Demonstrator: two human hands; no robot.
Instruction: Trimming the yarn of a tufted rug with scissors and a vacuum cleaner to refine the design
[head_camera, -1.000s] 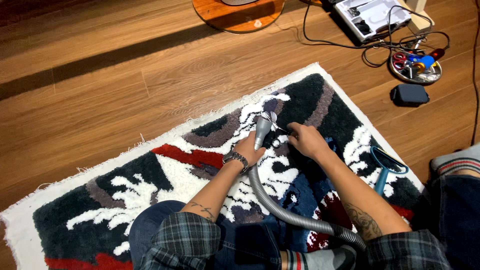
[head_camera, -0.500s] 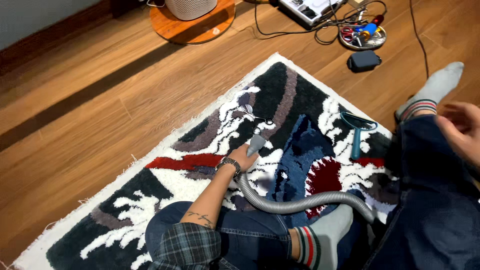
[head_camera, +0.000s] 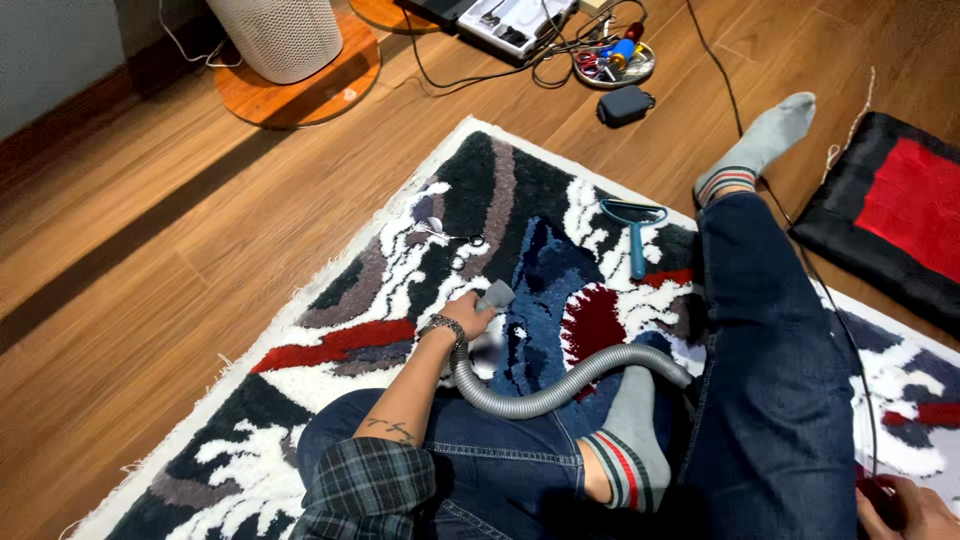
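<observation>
Vacuuming the tufted rug, left hand on the nozzle

Seated on the rug (head_camera: 330, 345), person has legs stretched across its middle. Left hand (head_camera: 466, 315) grips the grey vacuum nozzle (head_camera: 494, 296), fingers clamped round its neck; nozzle mouth presses on the pile near the rug's centre, at the edge of the blue patch. Grey ribbed hose (head_camera: 560, 385) loops from the wrist back over the lap and past a striped sock, toward the rug's right side.

Right hand (head_camera: 905, 510) sits low at the rug's right edge, mostly cut off by the frame. Fingers look curled around something dark, perhaps the thin cord (head_camera: 800, 265) running along the jeans; cannot tell whether they are closed on it.

Small scissors (head_camera: 447, 232) lie on the pile just beyond the nozzle, toward the rug's far edge. Teal-handled lint brush (head_camera: 636, 230) lies near the far right corner, well apart from the hand.

Risks, as judged:
- Nozzle pushed further out could strike the scissors or drag them across the pile.
- Hose is bent tight around the knee; a long reach may kink it or pull the nozzle off line.
- Cord across the leg could snag if the leg shifts.
</observation>
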